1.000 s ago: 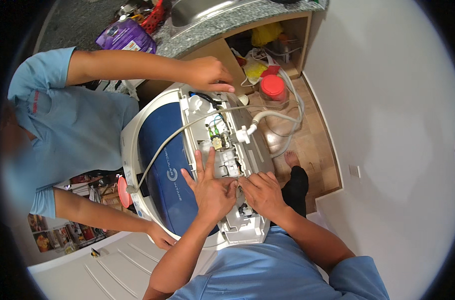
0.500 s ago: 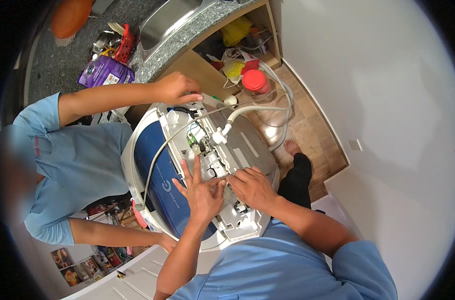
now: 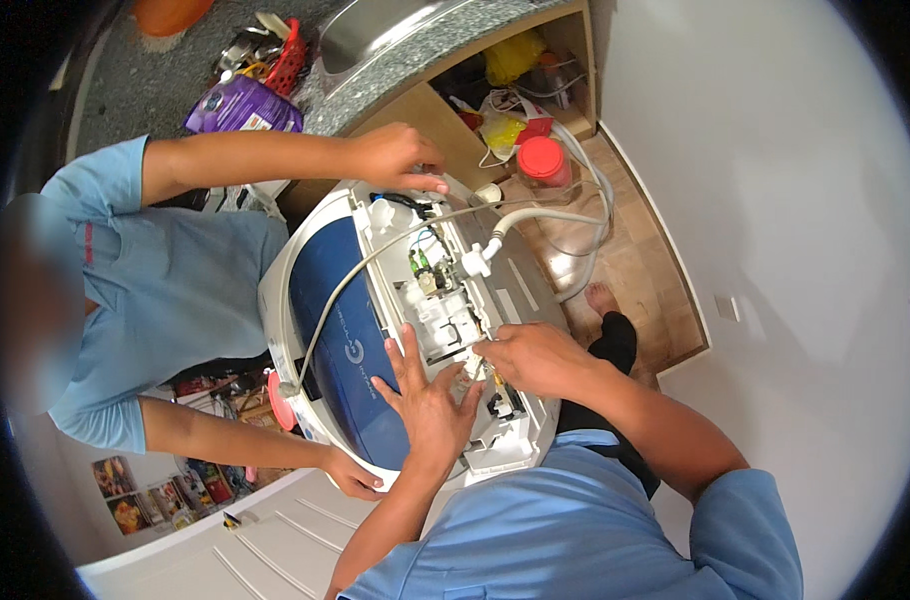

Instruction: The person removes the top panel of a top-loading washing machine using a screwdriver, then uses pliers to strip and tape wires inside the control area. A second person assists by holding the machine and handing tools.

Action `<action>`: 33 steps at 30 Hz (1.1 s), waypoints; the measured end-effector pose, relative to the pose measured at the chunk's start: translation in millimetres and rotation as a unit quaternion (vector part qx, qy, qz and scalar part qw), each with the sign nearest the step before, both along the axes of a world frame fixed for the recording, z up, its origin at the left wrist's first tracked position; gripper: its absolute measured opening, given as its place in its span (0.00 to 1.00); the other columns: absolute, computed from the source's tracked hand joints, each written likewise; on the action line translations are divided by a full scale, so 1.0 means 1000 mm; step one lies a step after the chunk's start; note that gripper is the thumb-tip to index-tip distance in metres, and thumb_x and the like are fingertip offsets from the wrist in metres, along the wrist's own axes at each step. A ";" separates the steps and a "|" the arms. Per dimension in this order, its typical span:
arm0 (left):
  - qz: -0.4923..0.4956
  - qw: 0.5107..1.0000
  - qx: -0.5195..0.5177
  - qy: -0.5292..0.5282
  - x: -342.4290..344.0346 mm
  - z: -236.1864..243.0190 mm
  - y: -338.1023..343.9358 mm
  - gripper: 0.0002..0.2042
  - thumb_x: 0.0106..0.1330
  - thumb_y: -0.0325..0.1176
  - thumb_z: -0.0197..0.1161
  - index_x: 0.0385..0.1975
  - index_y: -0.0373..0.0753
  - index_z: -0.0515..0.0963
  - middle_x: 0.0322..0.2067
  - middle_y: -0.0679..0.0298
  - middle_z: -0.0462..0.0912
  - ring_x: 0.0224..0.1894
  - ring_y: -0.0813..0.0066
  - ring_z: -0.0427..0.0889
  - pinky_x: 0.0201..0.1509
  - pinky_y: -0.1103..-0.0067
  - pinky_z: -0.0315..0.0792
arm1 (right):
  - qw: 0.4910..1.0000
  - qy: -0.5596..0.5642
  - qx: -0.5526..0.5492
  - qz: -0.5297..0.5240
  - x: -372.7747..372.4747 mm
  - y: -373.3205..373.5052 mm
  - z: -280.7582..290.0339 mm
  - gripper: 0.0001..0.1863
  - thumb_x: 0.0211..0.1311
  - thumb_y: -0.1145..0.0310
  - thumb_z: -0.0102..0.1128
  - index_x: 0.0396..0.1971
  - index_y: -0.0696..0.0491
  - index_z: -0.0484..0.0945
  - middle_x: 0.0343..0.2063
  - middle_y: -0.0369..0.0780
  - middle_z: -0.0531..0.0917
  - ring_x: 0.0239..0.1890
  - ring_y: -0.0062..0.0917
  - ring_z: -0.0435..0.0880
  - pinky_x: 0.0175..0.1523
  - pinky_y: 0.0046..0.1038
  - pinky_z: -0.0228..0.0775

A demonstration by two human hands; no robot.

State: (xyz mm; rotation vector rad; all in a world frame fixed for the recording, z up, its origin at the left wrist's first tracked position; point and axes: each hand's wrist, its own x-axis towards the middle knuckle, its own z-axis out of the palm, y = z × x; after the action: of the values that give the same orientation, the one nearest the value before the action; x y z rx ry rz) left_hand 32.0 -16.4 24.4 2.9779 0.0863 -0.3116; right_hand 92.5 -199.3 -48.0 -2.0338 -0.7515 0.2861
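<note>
Washing machine (image 3: 360, 312) internals (image 3: 447, 325) are being handled: left hand (image 3: 433, 417) spreads its fingers, right hand (image 3: 535, 357) seems bunched, any grip hidden. Next calls for precision.

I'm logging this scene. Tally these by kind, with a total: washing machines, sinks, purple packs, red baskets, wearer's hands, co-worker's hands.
Top-loading washing machine: 1
Metal sink: 1
Purple pack: 1
Red basket: 1
Wearer's left hand and right hand: 2
Co-worker's upper hand and lower hand: 2
Total: 8
</note>
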 end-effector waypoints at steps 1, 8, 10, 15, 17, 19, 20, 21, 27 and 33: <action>-0.004 1.000 0.004 -0.011 0.000 -0.006 0.002 0.15 0.53 0.40 0.80 0.39 0.44 0.90 0.80 0.52 0.41 0.81 0.43 0.35 0.73 0.33 0.31 | 1.000 0.012 -0.022 0.018 0.005 -0.003 0.008 0.16 0.63 0.67 0.63 0.50 0.51 0.85 0.32 0.44 0.84 0.34 0.44 0.86 0.42 0.44 0.78; 0.004 0.998 -0.034 -0.045 -0.004 -0.005 0.004 0.10 0.57 0.38 0.75 0.37 0.45 0.91 0.80 0.51 0.46 0.81 0.45 0.38 0.73 0.34 0.27 | 0.997 0.045 -0.013 0.067 0.018 0.002 0.005 0.08 0.63 0.67 0.62 0.37 0.54 0.84 0.29 0.49 0.84 0.34 0.48 0.86 0.41 0.47 0.75; 0.000 0.997 -0.041 -0.058 -0.005 -0.007 0.005 0.09 0.57 0.38 0.75 0.36 0.45 0.91 0.79 0.51 0.47 0.81 0.45 0.39 0.73 0.35 0.26 | 0.993 0.095 0.009 0.075 0.017 0.001 -0.004 0.11 0.65 0.67 0.61 0.45 0.52 0.84 0.33 0.51 0.85 0.35 0.48 0.86 0.42 0.44 0.77; 0.001 0.997 -0.045 -0.068 -0.005 -0.010 0.003 0.09 0.56 0.38 0.74 0.35 0.45 0.91 0.79 0.50 0.48 0.81 0.45 0.41 0.74 0.37 0.25 | 0.968 0.215 0.032 0.126 0.021 -0.004 -0.005 0.19 0.73 0.67 0.58 0.60 0.50 0.80 0.39 0.55 0.86 0.37 0.47 0.88 0.46 0.37 0.78; -0.001 0.997 -0.045 -0.065 -0.003 -0.009 0.002 0.09 0.56 0.37 0.74 0.34 0.44 0.90 0.79 0.50 0.48 0.81 0.45 0.41 0.74 0.37 0.25 | 0.965 0.222 0.055 0.126 0.019 -0.004 -0.014 0.19 0.72 0.67 0.58 0.60 0.52 0.81 0.38 0.55 0.86 0.36 0.47 0.88 0.46 0.38 0.78; -0.001 0.997 -0.045 -0.066 -0.001 -0.009 0.002 0.09 0.56 0.37 0.74 0.34 0.44 0.90 0.79 0.50 0.48 0.81 0.45 0.41 0.74 0.37 0.25 | 0.962 0.234 0.066 0.122 0.020 -0.002 -0.017 0.19 0.71 0.67 0.58 0.59 0.53 0.81 0.37 0.55 0.86 0.36 0.49 0.87 0.46 0.40 0.78; -0.003 0.997 -0.037 -0.062 0.000 -0.008 0.002 0.10 0.55 0.37 0.75 0.35 0.44 0.90 0.79 0.50 0.47 0.81 0.45 0.40 0.74 0.36 0.26 | 0.970 0.204 0.034 0.125 0.021 -0.003 -0.011 0.19 0.70 0.67 0.59 0.59 0.53 0.81 0.37 0.55 0.86 0.37 0.49 0.87 0.46 0.41 0.78; -0.006 0.998 -0.029 -0.058 -0.004 -0.010 0.001 0.10 0.55 0.38 0.75 0.36 0.44 0.90 0.79 0.50 0.46 0.81 0.45 0.40 0.74 0.36 0.28 | 0.976 0.175 0.001 0.127 0.020 -0.004 -0.003 0.19 0.69 0.67 0.59 0.58 0.53 0.82 0.37 0.55 0.86 0.38 0.50 0.87 0.46 0.42 0.78; 0.008 0.986 -0.146 -0.073 -0.011 0.010 0.015 0.18 0.61 0.40 0.74 0.49 0.40 0.87 0.77 0.43 0.50 0.79 0.40 0.48 0.74 0.37 0.35 | 0.995 0.050 0.077 0.033 0.013 -0.012 0.018 0.14 0.67 0.68 0.61 0.49 0.55 0.85 0.37 0.51 0.87 0.39 0.48 0.86 0.45 0.44 0.77; 0.097 0.946 -0.243 -0.191 -0.040 0.037 0.040 0.16 0.62 0.37 0.74 0.47 0.37 0.87 0.68 0.42 0.69 0.69 0.43 0.69 0.74 0.49 0.56 | 0.999 0.025 -0.037 -0.030 0.004 -0.088 0.030 0.10 0.66 0.65 0.63 0.38 0.56 0.87 0.30 0.48 0.82 0.35 0.46 0.83 0.44 0.42 0.75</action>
State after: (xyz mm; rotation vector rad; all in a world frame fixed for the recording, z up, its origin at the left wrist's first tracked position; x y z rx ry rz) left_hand -8.3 23.6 61.5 2.4573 0.2220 0.2385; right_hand 96.5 -287.2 -17.8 -2.1074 -0.6569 0.3323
